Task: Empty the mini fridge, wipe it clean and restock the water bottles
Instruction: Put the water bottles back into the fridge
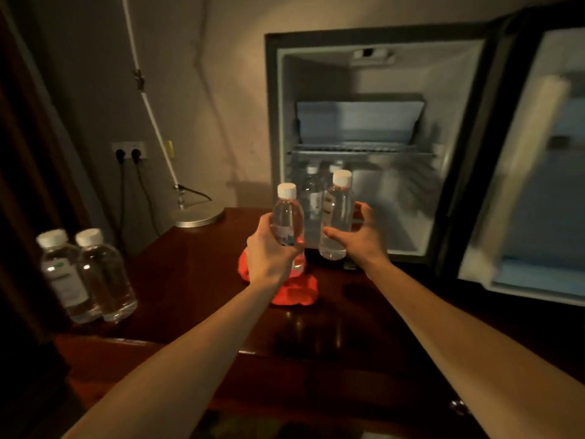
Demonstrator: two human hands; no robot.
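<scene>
Two water bottles [85, 277] stand side by side at the left edge of the dark wooden bench [196, 274]. They stand straight up with their white caps on top. Behind them, near the back edge of the bench, sits the round metal base of a lamp [198, 215]. A wall socket [129, 152] with two black plugs is on the wall above it.

The left hand [269, 248] is wrapped around a bottle [287, 223] and holds it up off the bench. This bottle stands tall, cap up, just in front of the fridge's left side. Under that hand a red cloth [294, 291] lies bunched up on the bench.

The right hand [357, 236] holds a second bottle [337, 217] with its thumb and fingers curled on the sides. This bottle is also upright, cap on top, right at the open front of the fridge [357, 147]. The two held bottles are close together but apart.

Inside the fridge, on the floor at the left, more bottles [311, 191] stand upright behind the held ones. A wire shelf [361, 150] runs across above them. The fridge door [538, 160] hangs wide open to the right.
</scene>
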